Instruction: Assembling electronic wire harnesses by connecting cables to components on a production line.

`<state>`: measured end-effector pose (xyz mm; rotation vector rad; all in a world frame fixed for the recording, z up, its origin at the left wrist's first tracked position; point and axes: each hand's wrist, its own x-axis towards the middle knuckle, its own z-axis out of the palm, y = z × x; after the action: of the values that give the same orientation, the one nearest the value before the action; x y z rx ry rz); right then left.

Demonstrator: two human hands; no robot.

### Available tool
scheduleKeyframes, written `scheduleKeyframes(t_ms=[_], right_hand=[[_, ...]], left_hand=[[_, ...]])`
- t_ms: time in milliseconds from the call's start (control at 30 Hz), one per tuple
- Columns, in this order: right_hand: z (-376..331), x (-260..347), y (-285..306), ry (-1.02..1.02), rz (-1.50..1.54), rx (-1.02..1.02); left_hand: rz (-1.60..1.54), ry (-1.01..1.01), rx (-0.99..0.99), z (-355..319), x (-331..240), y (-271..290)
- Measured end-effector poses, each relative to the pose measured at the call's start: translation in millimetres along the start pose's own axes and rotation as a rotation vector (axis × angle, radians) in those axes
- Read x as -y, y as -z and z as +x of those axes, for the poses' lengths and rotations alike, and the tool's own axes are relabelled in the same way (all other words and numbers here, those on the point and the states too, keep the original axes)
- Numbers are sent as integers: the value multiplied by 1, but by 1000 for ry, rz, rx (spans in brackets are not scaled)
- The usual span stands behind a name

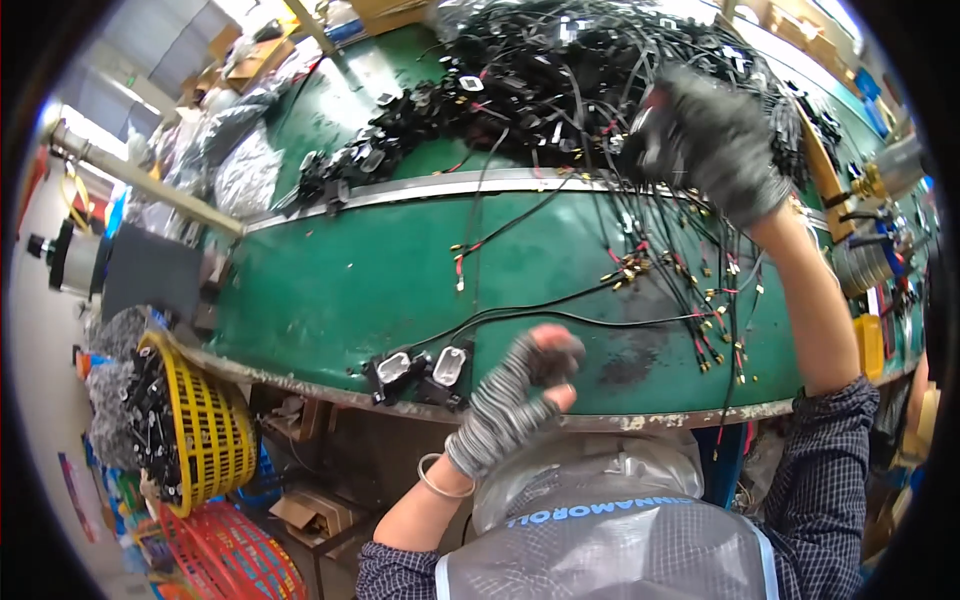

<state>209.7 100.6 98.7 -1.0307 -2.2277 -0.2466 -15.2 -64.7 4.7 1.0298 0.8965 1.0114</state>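
My left hand [518, 398], in a grey striped fingerless glove, hovers over the bench's near edge. Its fingers are bent and apart from the thumb, with nothing between them. Just left of it lie two black cable connectors [449, 367] with pale oval rims, their black leads [560, 305] running to the right. My right hand [722, 150], gloved too and smeared by motion, reaches over the big pile of black cables [540, 90] at the far side. Dark parts show by its fingertips; whether it grips them cannot be made out.
The green bench [340, 290] is crossed by a metal strip [400, 191]. Cable ends with red and brass-coloured tips [630, 268] spread below my right hand. A yellow basket [205, 425] of black parts and a red basket [235, 555] stand at lower left. Clamp-like fixtures [885, 175] line the right.
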Motion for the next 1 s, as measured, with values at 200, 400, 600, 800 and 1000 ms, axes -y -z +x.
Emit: scheduleKeyframes(t_ms=[200, 400, 600, 800, 1000], right_hand=[[0, 64, -70, 346, -300, -63], [-63, 167, -120, 526, 258, 776], [-83, 154, -86, 355, 237, 484], [-82, 103, -15, -222, 869, 560], [-80, 85, -2, -381, 1316, 338]], left_hand=[[243, 365, 141, -74, 9, 42], [-157, 737, -104, -102, 20, 76], [-312, 369, -293, -60, 11, 49], [-158, 58, -224, -7, 19, 15], [340, -36, -124, 25, 7, -1]])
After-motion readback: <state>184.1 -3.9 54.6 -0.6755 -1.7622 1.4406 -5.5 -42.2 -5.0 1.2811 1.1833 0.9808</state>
